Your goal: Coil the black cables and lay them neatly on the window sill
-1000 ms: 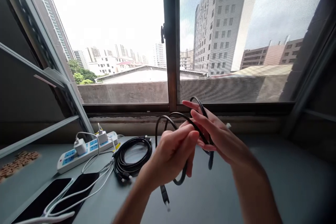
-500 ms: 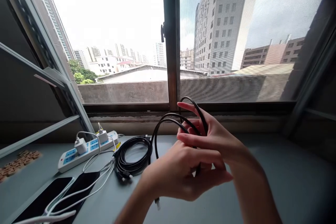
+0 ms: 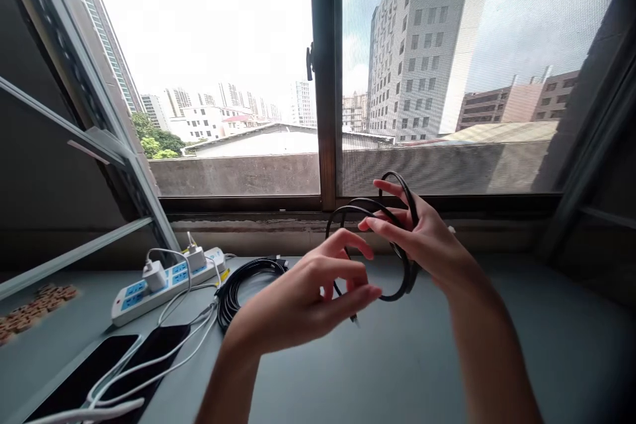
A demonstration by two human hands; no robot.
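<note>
A black cable [image 3: 408,278] hangs in loose loops from my right hand [image 3: 422,232], above the desk near the window. My right hand's fingers are curled through and around the loops, with the index finger extended under the top one. To its left, my left hand [image 3: 318,285] has bent fingers, with the thumb apart from them and nothing visible between. Part of the loops passes behind its fingertips. One plug end of the cable [image 3: 354,319] dangles just below my left thumb. A second coiled black cable [image 3: 248,271] lies on the desk, partly hidden by my left hand.
A white power strip [image 3: 171,281] with two chargers sits at the left. In front of it, white cables [image 3: 149,364] cross two dark, flat devices [image 3: 82,377]. Brown pieces [image 3: 37,311] lie at the far left. A window frame [image 3: 325,146] rises behind the grey desk [image 3: 397,371].
My right hand has moved right and slightly up with the looped cable. My left hand has drawn apart from it, leftward, and now covers part of the coil on the desk.
</note>
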